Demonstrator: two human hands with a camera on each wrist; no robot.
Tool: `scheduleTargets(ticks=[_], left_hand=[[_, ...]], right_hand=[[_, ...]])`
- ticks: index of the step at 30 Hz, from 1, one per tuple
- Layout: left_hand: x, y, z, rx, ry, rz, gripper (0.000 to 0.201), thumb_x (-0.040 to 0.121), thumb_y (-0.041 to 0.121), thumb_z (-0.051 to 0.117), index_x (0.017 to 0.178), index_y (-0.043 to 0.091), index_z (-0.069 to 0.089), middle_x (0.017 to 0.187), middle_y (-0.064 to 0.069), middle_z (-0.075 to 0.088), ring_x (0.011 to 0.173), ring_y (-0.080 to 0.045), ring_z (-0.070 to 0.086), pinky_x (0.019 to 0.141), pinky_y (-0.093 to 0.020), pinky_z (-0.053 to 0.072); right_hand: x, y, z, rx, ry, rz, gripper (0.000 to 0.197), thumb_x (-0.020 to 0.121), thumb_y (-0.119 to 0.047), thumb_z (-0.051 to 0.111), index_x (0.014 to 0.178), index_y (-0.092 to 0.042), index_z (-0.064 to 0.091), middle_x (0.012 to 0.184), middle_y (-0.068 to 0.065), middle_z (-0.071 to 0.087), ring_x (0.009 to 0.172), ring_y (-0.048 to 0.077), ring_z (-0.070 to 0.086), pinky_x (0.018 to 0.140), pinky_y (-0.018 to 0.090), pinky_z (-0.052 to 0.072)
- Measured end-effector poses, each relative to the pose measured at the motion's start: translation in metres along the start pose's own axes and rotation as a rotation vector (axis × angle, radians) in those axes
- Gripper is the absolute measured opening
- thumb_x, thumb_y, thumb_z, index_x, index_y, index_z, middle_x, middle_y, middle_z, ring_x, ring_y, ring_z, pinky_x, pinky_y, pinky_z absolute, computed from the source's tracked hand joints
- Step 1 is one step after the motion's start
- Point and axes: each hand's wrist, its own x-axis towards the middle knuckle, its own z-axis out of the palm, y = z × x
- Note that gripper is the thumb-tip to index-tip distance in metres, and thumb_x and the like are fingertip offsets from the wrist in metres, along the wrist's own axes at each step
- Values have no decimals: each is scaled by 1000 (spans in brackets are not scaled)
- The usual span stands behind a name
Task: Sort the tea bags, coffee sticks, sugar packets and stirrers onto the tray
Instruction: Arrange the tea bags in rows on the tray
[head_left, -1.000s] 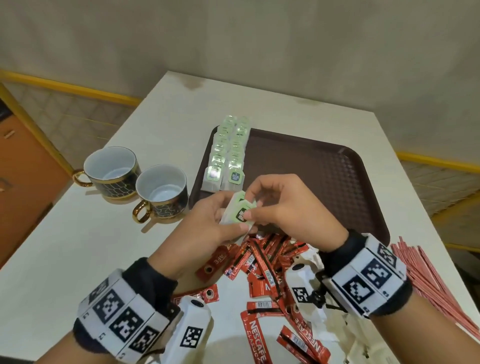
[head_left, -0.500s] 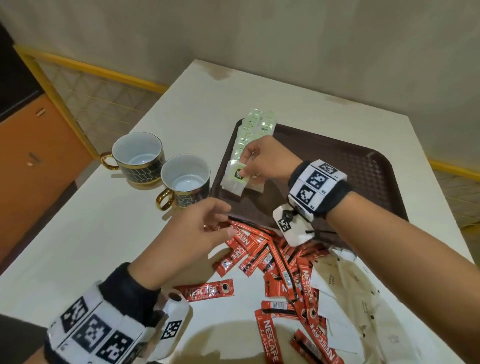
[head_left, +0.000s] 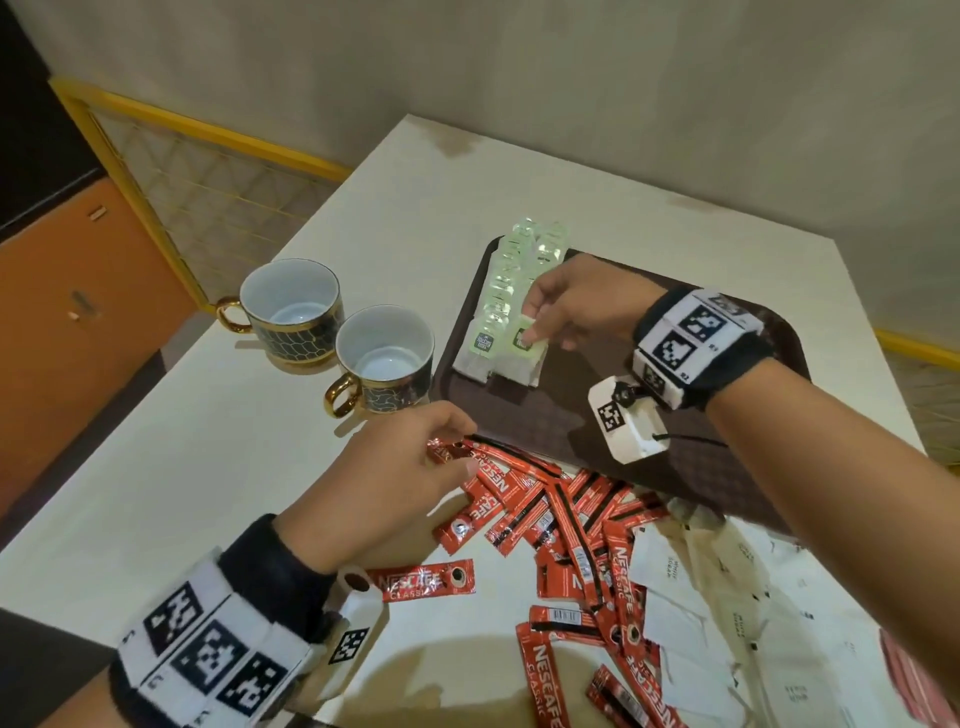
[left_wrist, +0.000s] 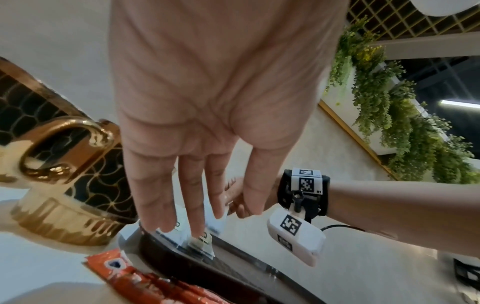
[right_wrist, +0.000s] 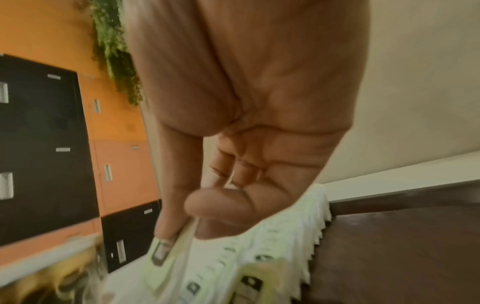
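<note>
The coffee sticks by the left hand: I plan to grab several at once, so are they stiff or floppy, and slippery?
The coffee sticks look flat, narrow and light, so probably bendy rather than rigid. Their glossy red wrappers suggest they may slide over each other in the overlapping pile. The left hand reaches its upper edge.

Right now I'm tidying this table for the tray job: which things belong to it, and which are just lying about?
Belongs to the job:
tray
tea bags
coffee sticks
sugar packets
stirrers

Just lying about:
two cups
</note>
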Motion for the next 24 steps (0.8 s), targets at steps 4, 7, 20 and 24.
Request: scheduleTargets(ticks=[4, 7, 20, 24], left_hand=[[15, 16, 2, 288, -16, 114, 37, 96, 30, 56, 133, 24, 53, 132, 8, 55, 121, -9, 51, 95, -23, 41], [35, 22, 8, 458, -43, 155, 33, 97, 22, 49, 130, 15, 51, 127, 0, 51, 122, -18, 46, 98, -28, 39], [75, 22, 37, 687, -63, -7, 55, 94, 19, 50, 143, 3, 29, 146, -18, 27, 129, -31, 39, 100, -41, 46], [73, 21, 38, 712, -44, 17, 56, 95, 20, 49, 144, 3, 28, 148, -18, 26, 128, -30, 41, 99, -39, 47]], right_hand=[[12, 17, 10, -220, 59, 74, 19, 75, -6, 80, 74, -13, 62, 67, 0, 59, 57, 7, 54, 44, 17, 43], [15, 22, 19, -234, 106, 74, 20, 74, -4, 80, 76, -10, 61, 71, 4, 63, 61, 12, 60, 46, 19, 50], [9, 33, 33, -202, 241, 31, 26, 73, -9, 83, 85, 0, 62, 82, 12, 67, 76, 29, 71, 70, 41, 61], [9, 38, 28, -114, 390, 114, 30, 74, -16, 80, 83, -11, 52, 96, 17, 67, 85, 34, 69, 78, 49, 59]])
